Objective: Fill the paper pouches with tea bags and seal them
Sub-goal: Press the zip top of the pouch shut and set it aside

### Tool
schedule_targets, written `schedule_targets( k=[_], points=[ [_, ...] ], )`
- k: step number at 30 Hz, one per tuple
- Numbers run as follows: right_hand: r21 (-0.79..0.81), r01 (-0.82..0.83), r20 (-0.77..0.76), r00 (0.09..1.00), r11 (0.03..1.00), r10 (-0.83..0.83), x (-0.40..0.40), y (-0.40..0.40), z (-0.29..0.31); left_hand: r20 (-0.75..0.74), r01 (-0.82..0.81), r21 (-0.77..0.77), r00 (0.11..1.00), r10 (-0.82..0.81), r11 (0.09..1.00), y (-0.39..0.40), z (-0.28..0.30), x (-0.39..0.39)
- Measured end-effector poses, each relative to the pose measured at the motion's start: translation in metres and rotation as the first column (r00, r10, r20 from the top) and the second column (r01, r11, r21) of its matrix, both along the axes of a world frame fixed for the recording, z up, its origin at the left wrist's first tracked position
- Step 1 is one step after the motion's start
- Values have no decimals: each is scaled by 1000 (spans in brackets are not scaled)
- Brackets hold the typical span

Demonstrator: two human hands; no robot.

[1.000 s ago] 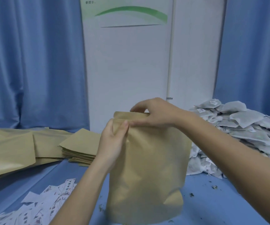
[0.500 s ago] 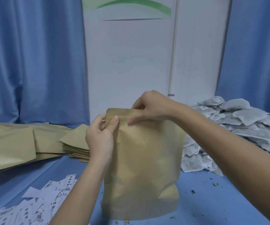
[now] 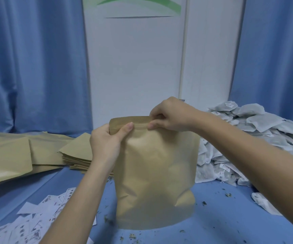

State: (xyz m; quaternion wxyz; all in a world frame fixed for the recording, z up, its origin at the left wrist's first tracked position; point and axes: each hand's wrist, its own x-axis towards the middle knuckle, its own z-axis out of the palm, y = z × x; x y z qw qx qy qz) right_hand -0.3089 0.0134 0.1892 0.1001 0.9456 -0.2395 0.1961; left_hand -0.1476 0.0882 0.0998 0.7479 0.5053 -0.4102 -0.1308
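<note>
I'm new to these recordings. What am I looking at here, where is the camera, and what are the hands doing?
There is no machine: a person works with bare hands, filmed by a camera worn on the head and looking down over the arms. The left hand and right hand pinch the top edge of an upright brown pouch standing on a blue table. A pile of tea bags lies to the right, a stack of flat pouches to the left, and paper labels lie at the near left. Whether the top is fully sealed cannot be told.
</note>
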Motion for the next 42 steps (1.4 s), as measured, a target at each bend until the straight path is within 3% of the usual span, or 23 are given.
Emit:
schedule_targets(
  k=[6, 15, 21, 23, 25, 28, 33, 38, 42],
  points=[
    [11, 4, -28, 1000, 1000, -4, -15, -9, -6, -42, 27, -17, 999, -28, 999, -2, -2, 4],
    [-26, 6, 73, 997, 1000, -4, -36, -32, -12, -71, 8, -54, 997, -12, 999, -4, -4, 18],
    [-9, 153, 90, 984, 988, -151, -44, -44, -21, -68, 31, -54, 997, -35, 998, -4, -3, 19],
    [-128, 217, 57, 976, 968, -212, -38, -42, -20, -61, 51, -50, 997, -54, 997, -6, -4, 17],
    [-210, 164, 68, 986, 964, -153, -20, -36, -22, -47, 60, -40, 997, -62, 997, -8, -3, 13],
    [-133, -57, 184, 980, 990, 82, 19, -18, -31, -3, 90, -56, 996, -90, 994, -10, -1, 7],
    [-150, -82, 252, 960, 985, 118, 40, -14, -33, -12, 127, -73, 992, -128, 989, -6, -4, 9],
    [-196, 141, 279, 957, 970, -82, 13, -33, -34, 0, 48, -79, 999, -48, 996, -3, -5, 23],
    [-217, 213, 329, 935, 953, -134, -9, -40, -36, 1, 48, -95, 999, -48, 994, -5, -7, 24]
  ],
)
